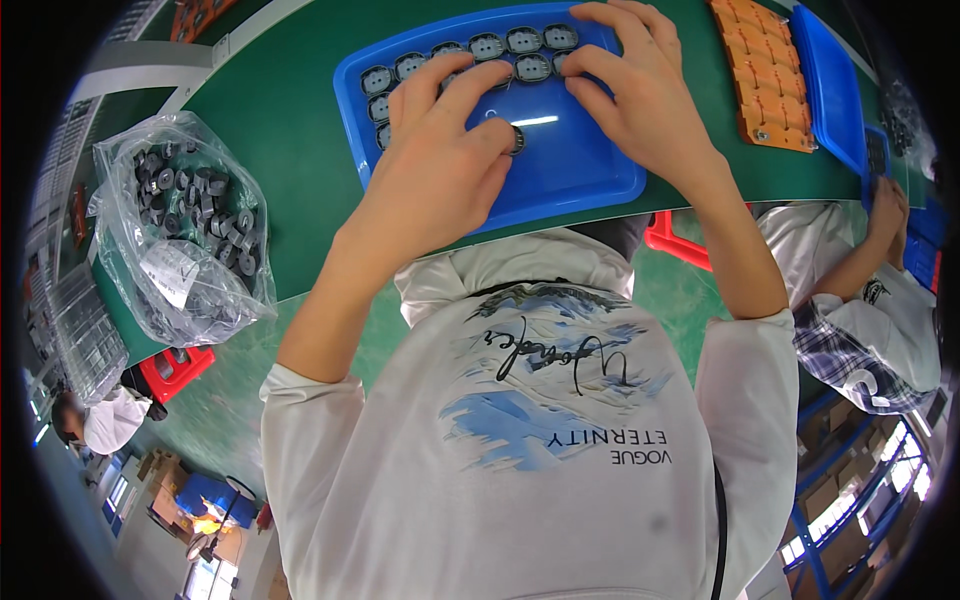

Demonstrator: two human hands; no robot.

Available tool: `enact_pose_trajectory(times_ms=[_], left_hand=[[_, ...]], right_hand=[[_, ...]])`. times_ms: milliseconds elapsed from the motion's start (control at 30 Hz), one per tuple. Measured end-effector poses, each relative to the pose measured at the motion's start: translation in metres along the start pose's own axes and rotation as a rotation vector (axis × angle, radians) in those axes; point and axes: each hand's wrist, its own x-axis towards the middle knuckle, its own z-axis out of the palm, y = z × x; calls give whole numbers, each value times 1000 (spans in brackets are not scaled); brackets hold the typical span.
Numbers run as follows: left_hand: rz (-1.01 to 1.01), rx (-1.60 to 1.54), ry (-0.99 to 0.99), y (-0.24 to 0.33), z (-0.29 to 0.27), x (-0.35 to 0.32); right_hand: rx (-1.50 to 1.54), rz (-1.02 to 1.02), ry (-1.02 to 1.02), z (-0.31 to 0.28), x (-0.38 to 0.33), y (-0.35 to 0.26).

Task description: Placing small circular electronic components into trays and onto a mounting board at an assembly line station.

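A blue plastic tray (570,170) lies on the green table in front of me. Several round grey parts (523,41) sit in rows along its far and left edges. My left hand (445,160) rests over the tray's left half, its fingers bent above the parts and one round part (516,139) at its fingertips. My right hand (640,90) lies over the tray's right half, fingers spread and touching the parts at the far row. Whether either hand pinches a part is hidden by the fingers.
A clear plastic bag (185,230) full of dark round parts sits at the left of the table. An orange slotted tray (765,75) and another blue tray (830,85) lie at the right. A co-worker's hand (885,205) works at the far right. Red stools stand below.
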Motion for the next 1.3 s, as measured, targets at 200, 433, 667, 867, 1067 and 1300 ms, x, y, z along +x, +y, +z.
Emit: enact_pose_trajectory(times_ms=[200,433,667,867,1067,1300], left_hand=[[-43,47,40,-9,-5,-2],[-101,91,83,-12,-4,-4],[-107,128,96,-21,-2,-1],[-136,159,78,-22,-11,0],[-251,24,215,-50,-71,-42],[-901,520,166,-102,-108,-168]], right_hand=[[-264,435,-439,-27,35,-43],[-376,464,-210,-39,22,-43],[-287,669,-207,-45,-23,-25],[-177,638,-155,-40,-17,-25],[-228,636,-123,-55,-5,-34],[-1,744,81,-43,4,-26]])
